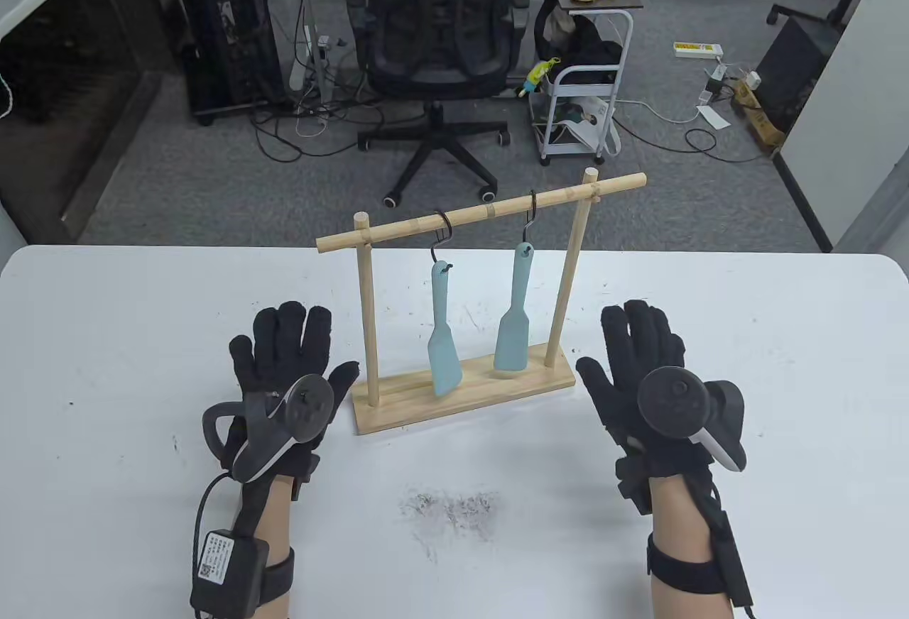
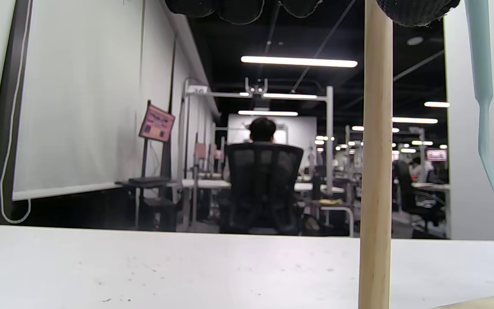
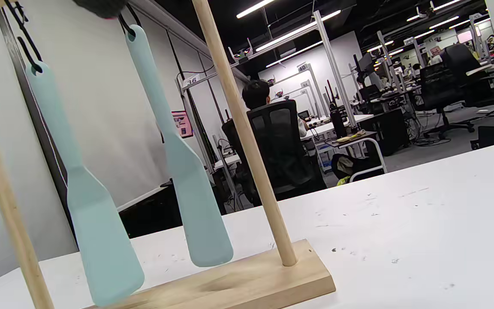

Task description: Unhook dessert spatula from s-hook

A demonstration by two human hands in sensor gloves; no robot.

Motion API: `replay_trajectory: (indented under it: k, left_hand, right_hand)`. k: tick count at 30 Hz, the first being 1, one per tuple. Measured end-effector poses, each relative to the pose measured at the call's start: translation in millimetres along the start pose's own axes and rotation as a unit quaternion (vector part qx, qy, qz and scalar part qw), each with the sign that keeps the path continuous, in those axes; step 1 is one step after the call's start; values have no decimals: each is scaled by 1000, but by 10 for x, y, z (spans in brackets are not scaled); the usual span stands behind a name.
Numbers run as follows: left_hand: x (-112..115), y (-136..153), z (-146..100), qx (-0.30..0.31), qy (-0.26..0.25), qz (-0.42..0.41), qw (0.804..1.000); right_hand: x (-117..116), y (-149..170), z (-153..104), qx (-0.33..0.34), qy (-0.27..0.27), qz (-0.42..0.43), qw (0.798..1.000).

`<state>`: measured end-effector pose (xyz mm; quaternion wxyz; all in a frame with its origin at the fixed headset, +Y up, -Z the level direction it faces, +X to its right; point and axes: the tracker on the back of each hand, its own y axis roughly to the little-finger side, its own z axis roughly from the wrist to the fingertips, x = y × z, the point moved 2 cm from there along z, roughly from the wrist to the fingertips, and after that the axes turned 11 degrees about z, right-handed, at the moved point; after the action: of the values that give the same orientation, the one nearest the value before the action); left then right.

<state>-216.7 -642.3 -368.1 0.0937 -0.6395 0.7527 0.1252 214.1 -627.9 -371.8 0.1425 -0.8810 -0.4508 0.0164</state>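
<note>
A wooden rack [image 1: 469, 392] stands on the white table. Two pale blue dessert spatulas hang from black S-hooks on its crossbar: the left spatula [image 1: 443, 335] on the left hook [image 1: 442, 227], the right spatula [image 1: 514, 321] on the right hook [image 1: 529, 216]. Both spatulas also show in the right wrist view, the left one [image 3: 92, 223] and the right one [image 3: 187, 189]. My left hand [image 1: 284, 356] lies flat and open on the table left of the rack. My right hand [image 1: 639, 356] lies flat and open right of the rack. Neither hand holds anything.
The white table [image 1: 746, 363] has dark smudges near its front middle [image 1: 451, 505]. An office chair [image 1: 437, 44] and a small cart [image 1: 586, 79] stand on the floor beyond the table's far edge. The rack's left post [image 2: 375, 171] fills part of the left wrist view.
</note>
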Motion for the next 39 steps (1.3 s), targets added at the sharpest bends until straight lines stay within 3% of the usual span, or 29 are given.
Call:
replay_trajectory:
  k: [21,29,34,39]
  left_hand:
    - [-41,1,-13,0,-8,-1,1000]
    - [-303,-65,-148,13,-54,-35,998]
    - [-540,-241,-286,33,-107,-76,991]
    - [-684,-462,-365,53,-122,-152,979]
  right_hand:
    - [-13,8,16,-7,-6,-3,1000]
    - [37,2,1,-3,-4,9,1000]
    - [94,-14,-17,4,0,25,1000]
    - [129,-43,-32,13,2,39,999]
